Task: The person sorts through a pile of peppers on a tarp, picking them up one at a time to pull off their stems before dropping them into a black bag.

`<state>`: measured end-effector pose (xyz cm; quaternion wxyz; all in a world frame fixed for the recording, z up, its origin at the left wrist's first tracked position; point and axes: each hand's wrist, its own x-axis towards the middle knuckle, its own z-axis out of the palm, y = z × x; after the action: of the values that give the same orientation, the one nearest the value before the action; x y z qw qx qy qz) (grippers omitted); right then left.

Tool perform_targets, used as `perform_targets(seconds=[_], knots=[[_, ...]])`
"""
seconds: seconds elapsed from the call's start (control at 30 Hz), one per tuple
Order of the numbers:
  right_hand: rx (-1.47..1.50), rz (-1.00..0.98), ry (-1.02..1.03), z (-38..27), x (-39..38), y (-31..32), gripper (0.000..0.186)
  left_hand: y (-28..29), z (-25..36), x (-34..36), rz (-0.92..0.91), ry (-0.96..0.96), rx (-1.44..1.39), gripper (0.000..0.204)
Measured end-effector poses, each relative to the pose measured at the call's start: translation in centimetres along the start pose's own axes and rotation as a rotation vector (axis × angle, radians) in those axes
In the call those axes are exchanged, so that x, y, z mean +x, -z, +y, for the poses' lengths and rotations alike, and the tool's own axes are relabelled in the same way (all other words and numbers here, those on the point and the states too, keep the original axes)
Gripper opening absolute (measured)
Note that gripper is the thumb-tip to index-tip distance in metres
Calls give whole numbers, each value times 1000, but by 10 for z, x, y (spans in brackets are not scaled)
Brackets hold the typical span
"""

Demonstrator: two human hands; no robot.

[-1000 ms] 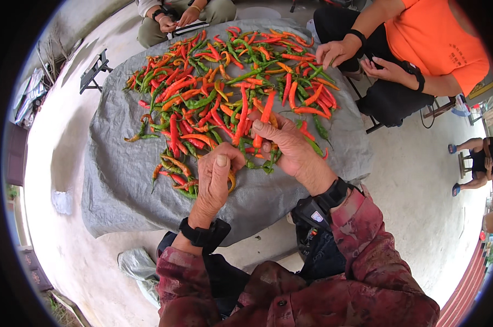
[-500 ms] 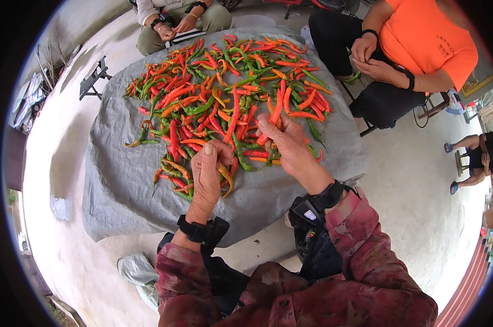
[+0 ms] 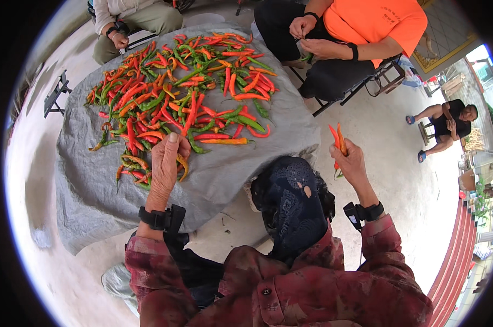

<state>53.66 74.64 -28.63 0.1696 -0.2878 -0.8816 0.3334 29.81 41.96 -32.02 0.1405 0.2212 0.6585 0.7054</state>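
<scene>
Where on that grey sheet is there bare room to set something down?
The wrinkled sheet is bare left of the peppers, and between them and the wearer's right knee. Its middle is crowded with overlapping peppers.

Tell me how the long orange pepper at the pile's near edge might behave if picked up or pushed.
The orange pepper looks slim, so it is probably light. Its glossy skin may be slippery. Being fairly straight, it could roll, though wrinkles in the grey sheet might stop it.
</scene>
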Motion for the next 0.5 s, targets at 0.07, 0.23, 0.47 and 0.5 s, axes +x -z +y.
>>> perform_targets(seconds=[0.07,0.23,0.47,0.5], knots=[[-261,-249,-126,33,-22,9,29,0,-4,-2,-49,-14,71,47],[-904,-497,7,40,-58,10,24,3,5,-12,-147,-138,267,45],[-111,-329,362,-93,-3,-27,25,-10,17,-26,-284,-354,368,28],[19,-397,359,-105,8,-46,28,-13,18,-27,-308,-395,350,27]])
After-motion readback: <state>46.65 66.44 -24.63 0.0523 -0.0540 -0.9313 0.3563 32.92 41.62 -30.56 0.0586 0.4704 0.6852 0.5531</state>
